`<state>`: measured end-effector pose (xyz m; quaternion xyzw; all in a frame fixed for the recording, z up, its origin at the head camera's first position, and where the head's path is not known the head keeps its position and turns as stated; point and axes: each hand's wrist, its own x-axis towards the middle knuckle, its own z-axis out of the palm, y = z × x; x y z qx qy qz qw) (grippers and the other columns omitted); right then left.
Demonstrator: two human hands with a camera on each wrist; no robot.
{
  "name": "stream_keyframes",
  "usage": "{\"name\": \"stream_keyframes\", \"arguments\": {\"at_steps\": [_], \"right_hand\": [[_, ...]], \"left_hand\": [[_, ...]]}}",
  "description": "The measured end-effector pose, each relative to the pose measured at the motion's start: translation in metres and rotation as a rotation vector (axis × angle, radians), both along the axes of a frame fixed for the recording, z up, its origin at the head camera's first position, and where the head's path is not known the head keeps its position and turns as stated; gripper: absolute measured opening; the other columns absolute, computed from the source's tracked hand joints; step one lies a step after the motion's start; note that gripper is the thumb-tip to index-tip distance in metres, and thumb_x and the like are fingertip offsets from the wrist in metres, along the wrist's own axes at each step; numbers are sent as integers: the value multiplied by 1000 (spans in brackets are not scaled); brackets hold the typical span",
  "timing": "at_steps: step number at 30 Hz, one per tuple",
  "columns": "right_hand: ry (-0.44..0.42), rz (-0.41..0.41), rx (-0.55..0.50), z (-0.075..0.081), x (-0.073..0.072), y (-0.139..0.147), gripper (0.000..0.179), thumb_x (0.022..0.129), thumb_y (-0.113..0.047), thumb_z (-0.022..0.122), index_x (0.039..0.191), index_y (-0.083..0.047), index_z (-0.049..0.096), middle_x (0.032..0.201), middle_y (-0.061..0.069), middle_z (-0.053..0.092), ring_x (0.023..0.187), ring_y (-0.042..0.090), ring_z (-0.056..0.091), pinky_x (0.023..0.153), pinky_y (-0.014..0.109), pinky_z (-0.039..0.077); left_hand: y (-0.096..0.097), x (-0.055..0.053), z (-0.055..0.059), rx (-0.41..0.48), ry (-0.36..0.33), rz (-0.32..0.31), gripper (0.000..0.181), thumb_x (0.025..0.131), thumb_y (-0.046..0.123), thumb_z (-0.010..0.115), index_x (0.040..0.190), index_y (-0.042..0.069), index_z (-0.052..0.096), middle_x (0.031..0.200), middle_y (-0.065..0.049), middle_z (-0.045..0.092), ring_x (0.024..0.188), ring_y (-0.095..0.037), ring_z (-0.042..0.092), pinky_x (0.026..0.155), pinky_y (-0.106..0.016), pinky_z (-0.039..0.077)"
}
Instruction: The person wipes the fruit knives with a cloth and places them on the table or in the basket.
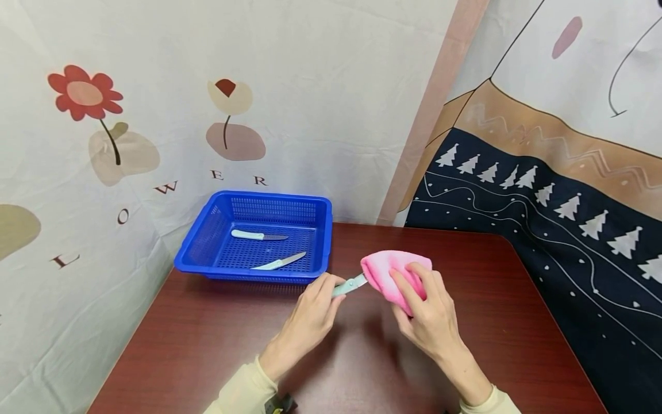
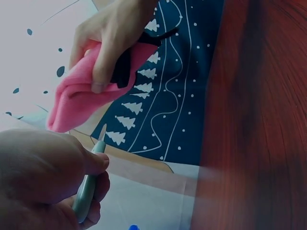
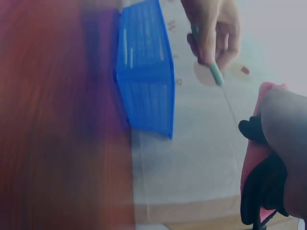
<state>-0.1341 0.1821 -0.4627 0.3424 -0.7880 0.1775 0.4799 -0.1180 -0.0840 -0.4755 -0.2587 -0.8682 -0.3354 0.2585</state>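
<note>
My left hand [image 1: 309,313] grips the pale green handle of a small knife [image 1: 351,284], which points up to the right. In the left wrist view, the thumb lies along that handle [image 2: 86,191]. A folded pink cloth [image 1: 381,269] is gripped in my right hand [image 1: 428,313], its fingers spread over the top. The blade runs from the handle to the cloth's left edge; its far part is hidden there. Both hands are above the table. To the left, a blue basket [image 1: 207,270] holds a knife [image 1: 249,234] at the back and another knife [image 1: 279,263] nearer the front.
The basket stands at the back left of the dark red wooden table [image 1: 481,276]. Behind it hangs a pale cloth backdrop [image 1: 331,103] with printed flowers. A dark printed panel [image 1: 543,247] with white trees hangs along the right side.
</note>
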Motion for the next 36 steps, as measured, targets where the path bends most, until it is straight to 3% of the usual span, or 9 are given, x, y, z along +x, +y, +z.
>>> {"name": "stream_keyframes", "arguments": {"at_steps": [6,12,23,36], "right_hand": [[30,102,74,0,7,-16,38,104,-22,58,128,-5,82,123,26,72,91,37,62,66,42,56],[-21,151,173,-7,10,-22,40,108,-26,56,137,-10,79,129,23,72,95,33,63,72,41,58],[-44,98,233,-12,10,-23,44,107,-24,52,140,-13,78,132,21,71,99,34,65,75,42,59],[-52,10,171,-7,2,-14,41,107,-26,54,135,-9,79,130,25,70,95,35,61,69,44,58]], "left_hand": [[1,-1,-1,0,29,-2,22,97,-4,82,113,1,68,101,-6,69,89,-22,69,81,-40,62],[0,-2,0,16,50,-26,25,94,-12,76,110,6,67,100,-6,68,90,-20,68,81,-38,61],[0,0,1,37,40,-34,24,96,-12,69,110,7,68,100,-4,69,90,-20,66,82,-37,60],[1,1,-2,33,23,-19,19,99,-3,79,115,1,67,104,-8,70,92,-23,69,82,-40,62]]}}
